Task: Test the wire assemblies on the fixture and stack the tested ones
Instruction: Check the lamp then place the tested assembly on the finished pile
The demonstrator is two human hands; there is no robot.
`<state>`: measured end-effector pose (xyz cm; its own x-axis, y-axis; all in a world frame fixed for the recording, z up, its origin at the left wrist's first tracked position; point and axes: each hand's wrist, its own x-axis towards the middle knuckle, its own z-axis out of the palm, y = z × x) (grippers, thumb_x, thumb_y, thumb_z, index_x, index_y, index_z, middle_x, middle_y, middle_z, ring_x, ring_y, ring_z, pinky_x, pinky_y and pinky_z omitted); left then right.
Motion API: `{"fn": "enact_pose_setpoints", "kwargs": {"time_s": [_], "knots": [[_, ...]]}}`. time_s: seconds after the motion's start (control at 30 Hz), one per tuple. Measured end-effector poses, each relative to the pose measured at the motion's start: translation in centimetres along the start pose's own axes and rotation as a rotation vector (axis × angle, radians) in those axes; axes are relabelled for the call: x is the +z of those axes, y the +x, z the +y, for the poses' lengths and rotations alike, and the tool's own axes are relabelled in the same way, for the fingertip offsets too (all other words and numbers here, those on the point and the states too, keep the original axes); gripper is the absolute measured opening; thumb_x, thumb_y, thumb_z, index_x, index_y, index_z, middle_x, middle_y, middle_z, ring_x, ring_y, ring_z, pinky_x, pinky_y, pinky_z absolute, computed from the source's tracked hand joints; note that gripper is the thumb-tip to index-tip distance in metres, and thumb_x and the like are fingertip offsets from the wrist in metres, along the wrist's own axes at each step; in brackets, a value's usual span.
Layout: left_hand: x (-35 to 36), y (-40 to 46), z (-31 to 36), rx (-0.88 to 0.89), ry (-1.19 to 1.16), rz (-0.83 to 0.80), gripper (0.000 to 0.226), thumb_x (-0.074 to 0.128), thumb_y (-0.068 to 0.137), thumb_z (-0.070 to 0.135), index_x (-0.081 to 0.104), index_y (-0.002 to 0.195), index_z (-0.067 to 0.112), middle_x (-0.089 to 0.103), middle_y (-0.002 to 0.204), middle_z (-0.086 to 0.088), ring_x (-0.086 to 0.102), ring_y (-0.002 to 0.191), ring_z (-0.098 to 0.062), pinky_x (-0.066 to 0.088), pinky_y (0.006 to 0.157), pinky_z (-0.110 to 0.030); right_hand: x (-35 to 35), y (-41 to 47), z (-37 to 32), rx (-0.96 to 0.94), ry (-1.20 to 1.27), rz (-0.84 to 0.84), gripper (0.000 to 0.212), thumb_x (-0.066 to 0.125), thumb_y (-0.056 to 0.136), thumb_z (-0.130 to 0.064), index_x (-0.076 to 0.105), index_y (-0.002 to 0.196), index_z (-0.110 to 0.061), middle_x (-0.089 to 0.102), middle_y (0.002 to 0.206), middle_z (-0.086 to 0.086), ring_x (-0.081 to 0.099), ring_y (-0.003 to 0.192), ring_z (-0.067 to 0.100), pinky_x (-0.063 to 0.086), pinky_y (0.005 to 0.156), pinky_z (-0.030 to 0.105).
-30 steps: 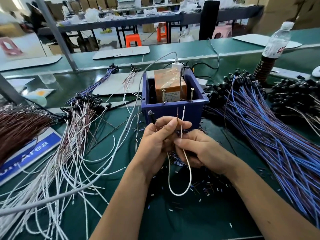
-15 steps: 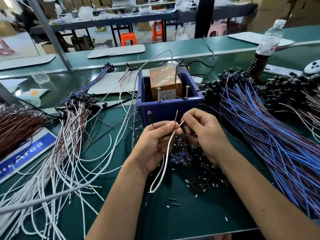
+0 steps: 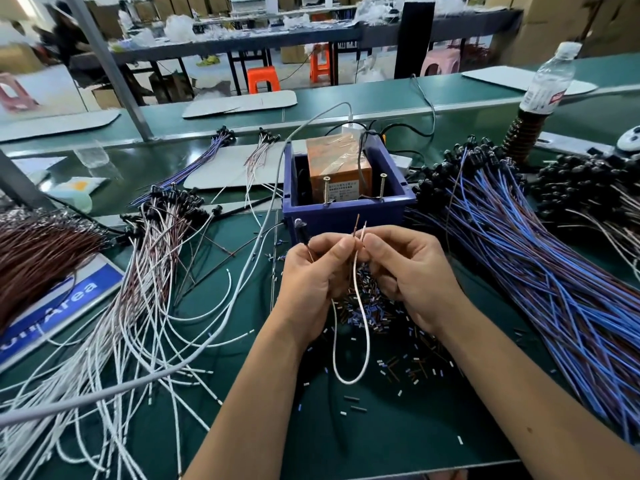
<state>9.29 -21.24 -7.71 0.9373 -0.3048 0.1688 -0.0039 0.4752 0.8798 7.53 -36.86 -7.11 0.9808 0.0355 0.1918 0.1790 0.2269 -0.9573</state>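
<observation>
Wire assembly [image 3: 358, 327], head view: a thin white-and-brown lead pair with a small black cylindrical component [image 3: 300, 231] at one end and two stripped ends pointing up at the other. It hangs as a slack loop below the hands, just in front of the fixture [image 3: 346, 195] and above the bench [image 3: 398, 431].

The left hand [image 3: 313, 275] pinches the assembly near the black component, finger and thumb curled round the leads. The right hand [image 3: 408, 271] pinches the leads just below the bare tips. The two hands sit close together, fingertips nearly touching.

The fixture is a blue plastic bin holding an orange taped box. Two upright screws [image 3: 382, 186] stand at its near wall and probably serve as test contacts.

Handling, as a judgement: the assembly looks very light and limp, so it will sag wherever unsupported. The insulation appears smooth and may slip through a loose pinch. The bare strands look fine and easily bent. A hold on the insulation close to the tips should steer each end best.

Surroundings: a fan of white and brown assemblies [image 3: 114, 306] lies on the bench to the left. A dense sheaf of blue and brown ones [image 3: 540, 282] lies to the right. Short clipped insulation bits [image 3: 388, 327] scatter over the dark green mat. A plastic bottle [image 3: 550, 81] stands far right.
</observation>
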Motion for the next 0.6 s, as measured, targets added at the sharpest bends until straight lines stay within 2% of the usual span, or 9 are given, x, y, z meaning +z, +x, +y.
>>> {"fn": "enact_pose_setpoints", "kwargs": {"time_s": [0.07, 0.13, 0.2, 0.23, 0.3, 0.37, 0.47, 0.53, 0.6], "knots": [[0.0, 0.0, -0.1, 0.019, 0.046, 0.000, 0.014, 0.064, 0.098, 0.015, 0.071, 0.094, 0.003, 0.070, 0.081, -0.007, 0.061, 0.059, -0.007, 0.049, 0.053, -0.017, -0.1, -0.1, -0.1, 0.009, 0.043, 0.017, 0.017, 0.072, 0.086, -0.027, 0.081, 0.096, -0.018, 0.068, 0.075, 0.003, 0.039, 0.045, 0.009, 0.024, 0.039, 0.023], [0.2, 0.0, -0.3, 0.070, 0.151, 0.023, 0.011, 0.066, 0.098, 0.015, 0.073, 0.093, 0.008, 0.072, 0.089, -0.010, 0.069, 0.076, -0.018, 0.056, 0.066, -0.028, -0.2, 0.0, -0.2, 0.000, 0.086, 0.028, 0.013, 0.073, 0.084, -0.025, 0.081, 0.091, -0.017, 0.065, 0.069, 0.004, 0.038, 0.042, 0.008, 0.023, 0.039, 0.023], [0.5, 0.1, -0.7, 0.224, 0.357, 0.087, 0.009, 0.067, 0.097, 0.013, 0.074, 0.095, 0.007, 0.075, 0.096, -0.010, 0.073, 0.089, -0.026, 0.060, 0.079, -0.041, -0.4, 0.1, -0.2, -0.047, 0.083, 0.077, 0.011, 0.072, 0.087, -0.024, 0.078, 0.091, -0.015, 0.055, 0.060, 0.003, 0.035, 0.043, 0.011, 0.022, 0.039, 0.026], [0.6, 0.1, -0.8, 0.328, 0.473, 0.139, 0.008, 0.068, 0.097, 0.012, 0.074, 0.096, 0.007, 0.076, 0.097, -0.007, 0.073, 0.091, -0.026, 0.060, 0.082, -0.043, -0.6, 0.1, -0.2, -0.096, 0.046, 0.117, 0.009, 0.071, 0.091, -0.023, 0.075, 0.092, -0.015, 0.053, 0.060, 0.003, 0.034, 0.044, 0.012, 0.023, 0.040, 0.026], [0.8, 0.1, -1.0, 0.509, 0.650, 0.274, 0.005, 0.069, 0.098, 0.014, 0.074, 0.095, 0.013, 0.076, 0.090, 0.001, 0.073, 0.086, -0.022, 0.058, 0.078, -0.035, -0.9, 0.2, -0.2, -0.230, -0.115, 0.196, 0.010, 0.064, 0.102, -0.019, 0.067, 0.093, -0.014, 0.063, 0.071, 0.005, 0.041, 0.045, 0.016, 0.031, 0.041, 0.023], [1.0, 0.0, -1.0, 0.621, 0.709, 0.418, 0.007, 0.068, 0.099, 0.015, 0.073, 0.095, 0.018, 0.074, 0.081, 0.006, 0.073, 0.079, -0.018, 0.056, 0.073, -0.029, -1.0, 0.3, -0.1, -0.347, -0.288, 0.274, 0.013, 0.058, 0.107, -0.017, 0.064, 0.096, -0.013, 0.070, 0.079, 0.004, 0.050, 0.046, 0.016, 0.041, 0.045, 0.025], [1.0, 0.2, -0.9, 0.706, 0.674, 0.590, 0.002, 0.069, 0.099, 0.013, 0.069, 0.098, 0.015, 0.073, 0.075, 0.006, 0.073, 0.071, -0.016, 0.054, 0.070, -0.026, -1.0, 0.2, 0.2, -0.481, -0.525, 0.463, 0.014, 0.060, 0.106, -0.020, 0.073, 0.101, -0.016, 0.068, 0.073, -0.005, 0.061, 0.061, 0.013, 0.048, 0.058, 0.026], [0.9, 0.6, -0.7, 0.726, 0.633, 0.663, 0.003, 0.069, 0.099, 0.014, 0.068, 0.097, 0.016, 0.073, 0.074, 0.006, 0.073, 0.070, -0.017, 0.054, 0.070, -0.026, -1.0, 0.3, 0.2, -0.560, -0.626, 0.577, 0.017, 0.060, 0.106, -0.015, 0.076, 0.110, -0.011, 0.073, 0.085, -0.006, 0.068, 0.077, 0.009, 0.054, 0.071, 0.023], [0.8, 1.0, -0.5, 0.748, 0.649, 0.722, 0.005, 0.068, 0.099, 0.016, 0.070, 0.094, 0.016, 0.073, 0.074, 0.008, 0.071, 0.070, -0.016, 0.053, 0.069, -0.023, -0.9, 0.6, 0.0, -0.630, -0.717, 0.644, 0.021, 0.060, 0.104, -0.006, 0.076, 0.116, -0.002, 0.075, 0.098, 0.000, 0.070, 0.091, 0.008, 0.053, 0.083, 0.018]]}}
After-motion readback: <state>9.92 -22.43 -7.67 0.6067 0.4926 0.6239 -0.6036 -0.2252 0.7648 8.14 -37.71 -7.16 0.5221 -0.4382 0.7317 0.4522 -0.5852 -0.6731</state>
